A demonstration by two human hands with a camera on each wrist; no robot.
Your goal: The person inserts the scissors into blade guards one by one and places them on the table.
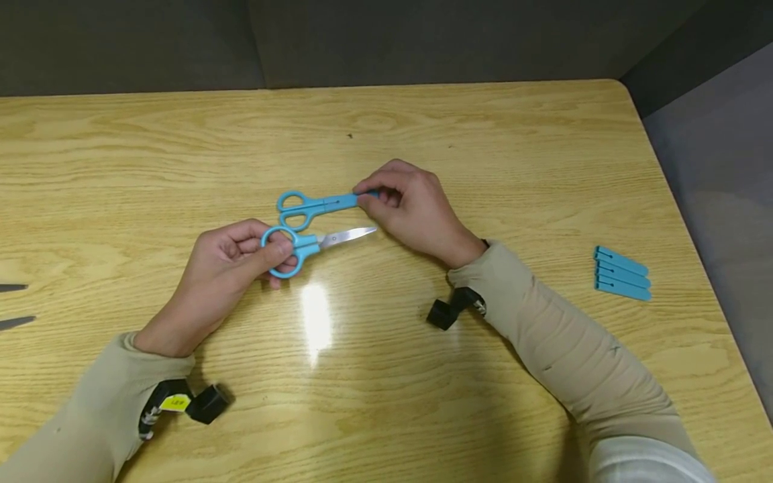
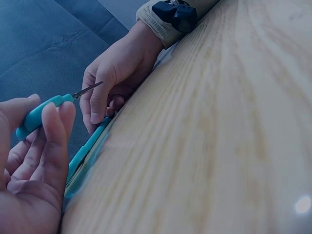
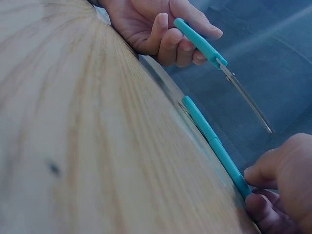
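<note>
Left hand has its fingers curled round the handle loops of the bare scissors, blade out and pointing right, lifted just off the table; right hand pinches the tip end of the capped scissors, whose blue sheath runs into the fingers, and that pair lies flat on the wood just behind the first; by the look of it this is the capping or uncapping step, the right fingers working the sheath at its far end while the left holds its own pair ready; the next move, I'd judge, calls for a straight slide along the blade line with the handles kept from skating, and for care that the exposed point near the right knuckles doesn't catch skin; outward now: four loose caps sit in a neat stack well to the right, near the table's right edge, so a reach there has to stop short of the drop; two grey blade tips poke in at the far left edge; between hands and back edge there is broad open wood.
</note>
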